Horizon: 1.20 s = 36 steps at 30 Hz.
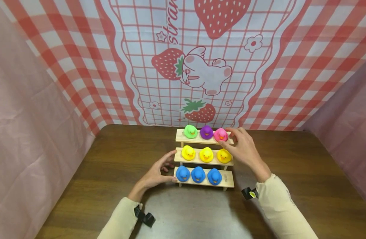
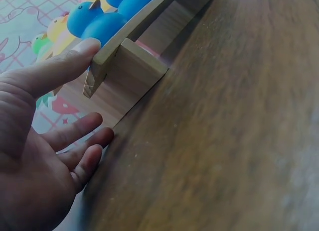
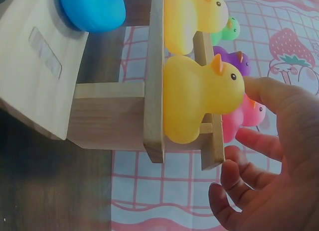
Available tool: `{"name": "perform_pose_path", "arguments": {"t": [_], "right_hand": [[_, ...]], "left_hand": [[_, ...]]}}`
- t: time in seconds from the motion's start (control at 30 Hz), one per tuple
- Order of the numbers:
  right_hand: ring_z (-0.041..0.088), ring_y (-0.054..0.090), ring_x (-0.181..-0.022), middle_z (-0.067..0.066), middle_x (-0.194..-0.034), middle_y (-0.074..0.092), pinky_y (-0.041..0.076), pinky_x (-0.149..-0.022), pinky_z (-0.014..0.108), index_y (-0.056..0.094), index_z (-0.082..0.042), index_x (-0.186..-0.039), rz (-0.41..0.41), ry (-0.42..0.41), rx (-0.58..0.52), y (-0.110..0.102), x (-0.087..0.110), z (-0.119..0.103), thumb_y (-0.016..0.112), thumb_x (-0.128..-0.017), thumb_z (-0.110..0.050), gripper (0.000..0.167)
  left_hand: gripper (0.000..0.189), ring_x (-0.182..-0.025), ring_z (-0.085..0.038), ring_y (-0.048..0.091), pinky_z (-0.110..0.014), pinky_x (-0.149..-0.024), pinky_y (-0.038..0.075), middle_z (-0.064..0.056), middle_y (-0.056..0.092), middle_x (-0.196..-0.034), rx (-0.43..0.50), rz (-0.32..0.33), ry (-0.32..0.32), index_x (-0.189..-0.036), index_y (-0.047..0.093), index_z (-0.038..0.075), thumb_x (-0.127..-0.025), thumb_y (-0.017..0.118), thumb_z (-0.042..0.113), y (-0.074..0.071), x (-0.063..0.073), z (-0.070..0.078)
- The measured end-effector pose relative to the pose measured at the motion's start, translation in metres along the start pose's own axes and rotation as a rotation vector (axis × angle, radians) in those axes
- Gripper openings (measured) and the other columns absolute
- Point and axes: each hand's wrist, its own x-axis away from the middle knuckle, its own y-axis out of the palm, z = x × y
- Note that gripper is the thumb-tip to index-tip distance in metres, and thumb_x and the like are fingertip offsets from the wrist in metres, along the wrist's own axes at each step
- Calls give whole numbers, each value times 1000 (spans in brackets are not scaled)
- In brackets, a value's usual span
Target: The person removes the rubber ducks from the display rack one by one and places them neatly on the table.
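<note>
A three-step wooden stand [image 1: 228, 179] holds small rubber ducks. Three blue ducks [image 1: 198, 174] sit on the bottom step and three yellow ducks [image 1: 206, 154] on the middle one. Along the top step are a green duck [image 1: 190, 131], a purple duck [image 1: 207, 132] and, at the right end, a pink duck [image 1: 220, 134]. My right hand [image 1: 245, 147] pinches the pink duck between thumb and index finger; in the right wrist view a yellow duck [image 3: 199, 99] partly hides it. At the stand's left end, my left hand [image 1: 155, 172] touches the bottom step with its thumb, other fingers loosely bent.
The stand is on a brown wooden table [image 1: 120, 159]. Behind it hangs a red and white checked cloth [image 1: 254, 83] with strawberry prints, close to the top step. Pink curtains [image 1: 30, 132] enclose both sides. A small black device [image 1: 145, 217] is strapped to each wrist.
</note>
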Motion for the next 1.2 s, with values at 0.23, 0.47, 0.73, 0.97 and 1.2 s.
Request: {"name": "perform_pose_path", "arguments": {"t": [0.23,0.47,0.73,0.97,1.2], "right_hand": [[23,45,-79,13,-89,56,35,-69,32,63,-2,-128,16,-6,-16,5,-2,2,77,-87,-30,52],[21,49,-76,13,-85,59,38,-68,31,68,-1,-121,83,-33,-42,8,-4,3,79,-86,-25,44],[19,49,-73,12,-81,60,38,-67,28,70,-1,-117,121,-57,-58,9,-6,5,80,-84,-21,40],[20,48,-72,14,-82,59,37,-66,28,69,0,-117,119,-56,-51,5,-5,4,80,-84,-18,39],[18,47,-72,12,-82,59,37,-66,27,70,-1,-117,133,-56,-42,-4,-2,4,80,-84,-22,40]], "left_hand": [[97,-122,-35,54,-36,-93,43,-22,56,-142,10,-6,8,-159,28,16,-78,82,10,0,0,-5],[98,-122,-35,53,-35,-92,43,-21,59,-138,0,-14,11,-159,28,18,-78,83,12,0,0,-8],[97,-123,-37,56,-37,-92,42,-21,64,-135,2,-38,34,-159,26,19,-80,82,12,-1,0,-10],[98,-121,-34,56,-37,-92,42,-20,64,-135,0,-37,21,-159,26,20,-79,82,12,-1,0,-9],[99,-121,-33,56,-37,-93,42,-19,63,-136,6,-40,14,-160,25,20,-79,82,12,-1,0,-9]]}}
